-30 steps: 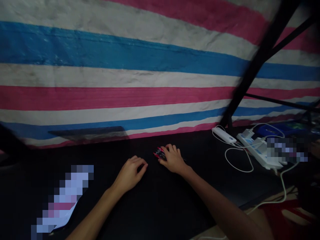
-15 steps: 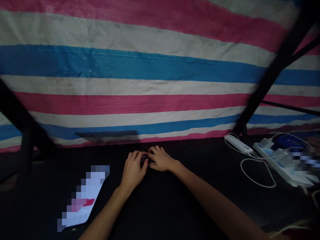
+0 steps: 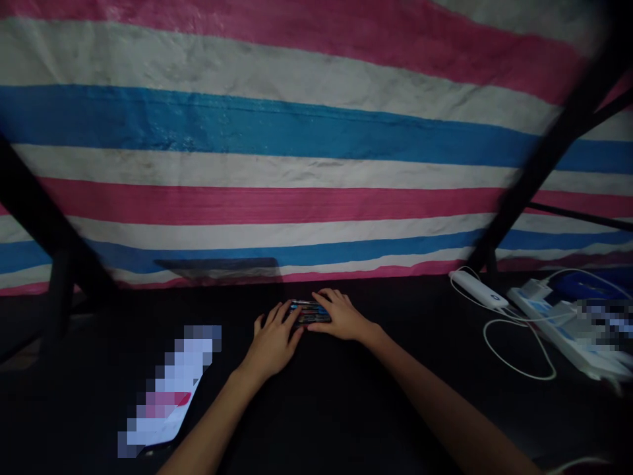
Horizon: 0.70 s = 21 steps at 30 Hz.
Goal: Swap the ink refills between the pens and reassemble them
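A small bundle of pens (image 3: 309, 313) with red, blue and dark barrels lies on a black table (image 3: 316, 402) near the striped wall. My left hand (image 3: 273, 340) rests beside the bundle's left end, fingers stretched out and touching it. My right hand (image 3: 342, 316) lies over the bundle's right end, its fingers curved onto the pens. Both forearms reach in from the bottom of the view.
A pink, white and blue striped tarp (image 3: 297, 152) hangs behind the table. A lit phone (image 3: 168, 389) lies at the front left. At the right are a white power bank (image 3: 479, 290), a power strip (image 3: 568, 323) and looping white cables (image 3: 519, 349). Dark frame bars (image 3: 544, 158) cross on both sides.
My right hand drew the pens leftward toward my left hand. Both hands met at the bundle, and my left fingers have since opened out flat beside it.
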Each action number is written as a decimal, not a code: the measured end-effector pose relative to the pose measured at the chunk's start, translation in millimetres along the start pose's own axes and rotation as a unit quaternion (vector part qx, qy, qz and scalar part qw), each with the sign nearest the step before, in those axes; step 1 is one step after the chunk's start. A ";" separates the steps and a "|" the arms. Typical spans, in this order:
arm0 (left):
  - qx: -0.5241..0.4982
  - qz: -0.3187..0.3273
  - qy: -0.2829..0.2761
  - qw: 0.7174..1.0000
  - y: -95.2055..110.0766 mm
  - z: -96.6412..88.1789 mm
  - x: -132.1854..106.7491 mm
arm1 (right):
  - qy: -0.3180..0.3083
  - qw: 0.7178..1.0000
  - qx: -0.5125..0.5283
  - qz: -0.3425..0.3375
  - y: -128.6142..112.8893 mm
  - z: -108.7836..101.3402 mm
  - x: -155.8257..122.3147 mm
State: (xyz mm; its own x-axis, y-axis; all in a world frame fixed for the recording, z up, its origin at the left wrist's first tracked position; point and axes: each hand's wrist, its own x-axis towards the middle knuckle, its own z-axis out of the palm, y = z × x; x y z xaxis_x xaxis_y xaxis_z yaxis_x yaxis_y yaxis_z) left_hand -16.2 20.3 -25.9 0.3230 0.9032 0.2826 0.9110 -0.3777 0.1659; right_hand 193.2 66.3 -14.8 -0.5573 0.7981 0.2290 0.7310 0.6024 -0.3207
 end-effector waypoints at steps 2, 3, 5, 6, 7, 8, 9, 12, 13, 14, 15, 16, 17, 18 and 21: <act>0.000 0.002 0.010 1.000 0.5 -0.7 0.3 | -0.005 1.000 0.002 0.024 2.7 -1.6 -9.3; -0.002 0.003 0.013 1.000 0.5 -0.9 0.5 | -0.005 0.999 0.004 0.033 4.1 -2.1 -13.3; -0.007 0.010 0.017 1.000 0.0 -1.3 0.8 | -0.001 0.999 0.009 0.046 7.0 -2.7 -19.4; -0.010 0.019 0.016 1.000 -0.2 -1.5 0.9 | 0.002 0.999 0.013 0.050 8.4 -2.9 -21.7; -0.013 0.034 0.015 0.999 -0.3 -1.8 1.0 | 0.006 0.998 0.017 0.053 9.6 -3.2 -23.6; -0.015 0.053 0.011 0.998 -0.1 -2.2 1.0 | 0.009 0.998 0.022 0.055 10.8 -3.8 -25.0; -0.016 0.074 0.007 0.997 0.4 -2.5 1.0 | 0.009 0.998 0.026 0.054 12.0 -4.8 -26.2; -0.014 0.117 -0.006 0.993 2.7 -3.2 1.3 | 0.008 0.998 0.032 0.053 16.1 -9.8 -29.0; -0.012 0.120 -0.008 0.993 3.3 -3.2 1.5 | 0.009 0.998 0.034 0.055 17.6 -11.8 -29.9; -0.010 0.120 -0.010 0.993 3.8 -3.0 1.7 | 0.009 0.998 0.036 0.058 19.0 -13.6 -30.7; -0.009 0.118 -0.011 0.993 4.0 -2.6 1.9 | 0.010 0.997 0.038 0.061 20.3 -15.0 -31.5; -0.009 0.117 -0.015 0.993 3.9 -2.0 2.0 | 0.009 0.997 0.039 0.061 21.2 -15.8 -32.2; -0.009 0.115 -0.018 0.993 3.6 -1.3 2.1 | 0.007 0.997 0.039 0.059 21.8 -16.0 -32.7; -0.010 0.113 -0.022 0.993 3.2 -0.6 2.1 | 0.005 0.998 0.038 0.055 22.0 -15.6 -33.1; -0.016 0.103 -0.031 0.994 2.1 1.2 1.9 | 0.012 0.998 0.033 0.045 20.7 -13.1 -33.0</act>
State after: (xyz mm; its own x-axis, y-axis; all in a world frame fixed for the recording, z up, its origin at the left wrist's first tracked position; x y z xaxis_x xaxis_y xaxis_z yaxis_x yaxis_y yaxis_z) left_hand -13.5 21.5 -26.1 0.5186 0.8158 0.2560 0.8148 -0.5622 0.1413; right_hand 231.8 52.5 -17.0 -0.4797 0.8499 0.2180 0.7502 0.5262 -0.4004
